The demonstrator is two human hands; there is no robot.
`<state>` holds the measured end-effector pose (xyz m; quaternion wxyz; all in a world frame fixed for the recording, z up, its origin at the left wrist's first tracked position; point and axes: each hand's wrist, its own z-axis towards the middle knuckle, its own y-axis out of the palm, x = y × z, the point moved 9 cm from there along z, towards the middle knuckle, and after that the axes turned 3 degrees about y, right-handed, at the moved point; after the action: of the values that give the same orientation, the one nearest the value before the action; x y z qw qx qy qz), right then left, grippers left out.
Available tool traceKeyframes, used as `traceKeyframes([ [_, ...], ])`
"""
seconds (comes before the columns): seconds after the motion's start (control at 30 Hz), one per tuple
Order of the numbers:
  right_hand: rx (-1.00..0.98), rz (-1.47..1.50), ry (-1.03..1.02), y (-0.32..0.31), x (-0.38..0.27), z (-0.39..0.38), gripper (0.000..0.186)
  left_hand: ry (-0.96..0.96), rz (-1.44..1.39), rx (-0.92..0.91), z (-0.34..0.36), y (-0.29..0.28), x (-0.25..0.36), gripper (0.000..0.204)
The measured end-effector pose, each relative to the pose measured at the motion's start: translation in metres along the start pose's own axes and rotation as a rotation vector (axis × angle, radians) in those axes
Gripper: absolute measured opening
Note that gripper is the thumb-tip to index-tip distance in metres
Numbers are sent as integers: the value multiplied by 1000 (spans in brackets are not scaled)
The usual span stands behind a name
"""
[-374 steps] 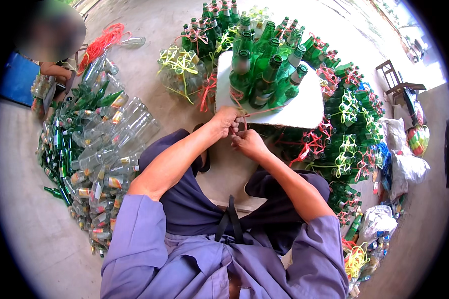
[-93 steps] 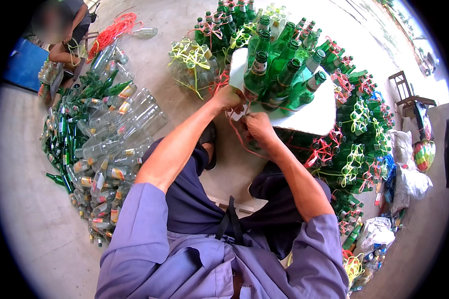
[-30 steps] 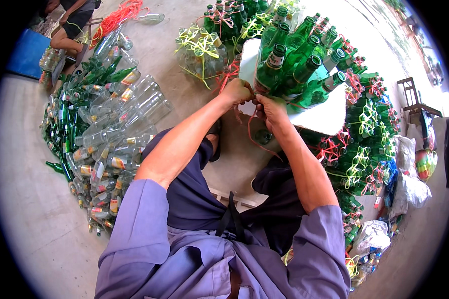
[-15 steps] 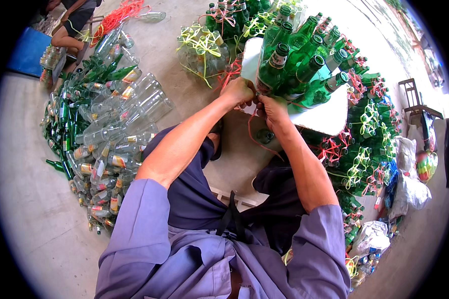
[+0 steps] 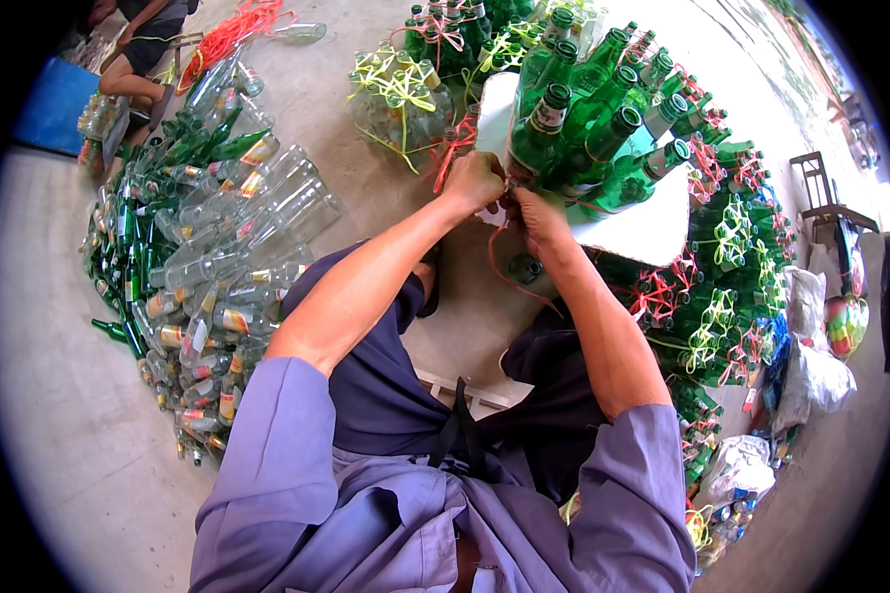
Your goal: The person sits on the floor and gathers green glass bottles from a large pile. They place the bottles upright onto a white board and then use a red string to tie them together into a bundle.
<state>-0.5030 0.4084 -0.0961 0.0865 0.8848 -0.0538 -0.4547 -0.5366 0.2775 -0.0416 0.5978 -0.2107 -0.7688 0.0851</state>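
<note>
Several green glass bottles (image 5: pixel 541 130) stand upright in a tight cluster on a white board (image 5: pixel 653 235). At the near side of the cluster, my left hand (image 5: pixel 475 184) and my right hand (image 5: pixel 542 217) meet with fingers closed, pinching a thin red plastic string (image 5: pixel 496 259). One loose end trails below my right hand toward my knee. A strand also runs along the base of the bottles. The exact crossing of the string is hidden between my fingers.
A large heap of clear and green bottles (image 5: pixel 237 237) lies on the left, with red string (image 5: pixel 232 35) beyond it. Tied clear bottles (image 5: pixel 402 94) stand ahead. Bundled green bottles (image 5: pixel 727 257) line the right, near white sacks (image 5: pixel 811 381). Another person's leg (image 5: pixel 133 79) shows at far left.
My left hand has shifted very slightly to the right, closer to my right hand. The bottles have nudged a little; the string is still in my fingers.
</note>
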Motion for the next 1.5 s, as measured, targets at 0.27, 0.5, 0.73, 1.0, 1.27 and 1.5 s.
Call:
traceKeyframes([
  [0.27,5,42,44,-4,7,4,7,-21,-26,-59,1,5,-5,16],
  [0.5,36,72,30,-7,6,2,7,12,-21,56,-7,2,2,16],
  [0.73,34,98,17,-9,11,7,6,40,-70,92,-12,4,2,16],
  [1.0,30,57,-9,-11,9,3,7,57,142,121,-10,4,-6,26],
  [1.27,15,42,-56,-12,7,3,6,57,385,236,-13,0,-1,37],
  [1.5,-14,37,-104,-13,7,4,5,17,374,228,-11,2,-5,29],
])
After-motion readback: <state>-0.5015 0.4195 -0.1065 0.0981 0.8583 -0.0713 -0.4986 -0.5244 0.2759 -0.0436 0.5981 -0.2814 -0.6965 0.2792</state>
